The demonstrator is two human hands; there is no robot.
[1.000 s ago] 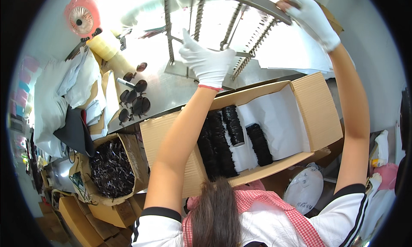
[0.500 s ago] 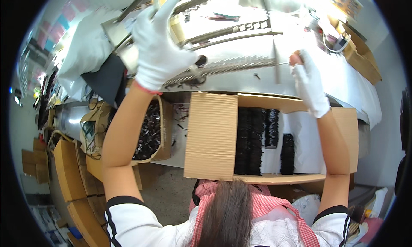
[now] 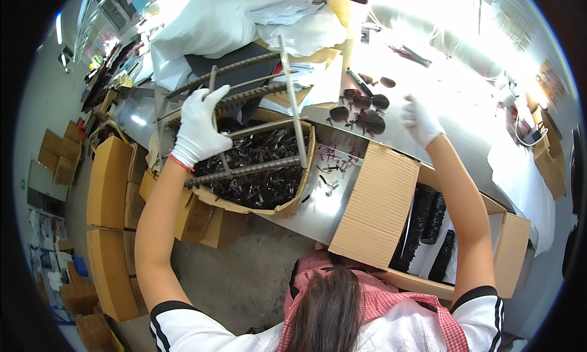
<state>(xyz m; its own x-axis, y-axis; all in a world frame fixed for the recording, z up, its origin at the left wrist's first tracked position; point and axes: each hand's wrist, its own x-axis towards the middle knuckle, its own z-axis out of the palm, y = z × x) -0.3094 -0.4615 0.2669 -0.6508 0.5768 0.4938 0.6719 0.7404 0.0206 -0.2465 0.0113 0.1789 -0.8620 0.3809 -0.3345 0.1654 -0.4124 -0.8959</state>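
My left hand [image 3: 199,126], in a white glove, grips a metal rack [image 3: 293,110] by a bar at its left part. Notched bars run between the rack's end pieces, and no lenses show on them. Beneath the tilted rack stands a cardboard box lined with paper, filled with dark plastic scraps [image 3: 263,184]. My right hand [image 3: 420,124], also gloved with bare fingertips, is raised over the metal table, apart from the rack. Its fingers are curled together, and whatever they may hold is hidden. Just left of it, several loose dark sunglass lenses [image 3: 370,121] lie on the table.
An open carton [image 3: 376,199] before me holds rows of stacked dark lenses [image 3: 422,220] and white paper. Small scraps [image 3: 333,165] lie between the two boxes. White bags [image 3: 214,34] are piled at the back left. Brown cartons [image 3: 110,175] stand on the left floor.
The rack has swung left, from over the table to above the scrap box, in my left hand. My right hand has come away from the rack's right end. The view has turned left.
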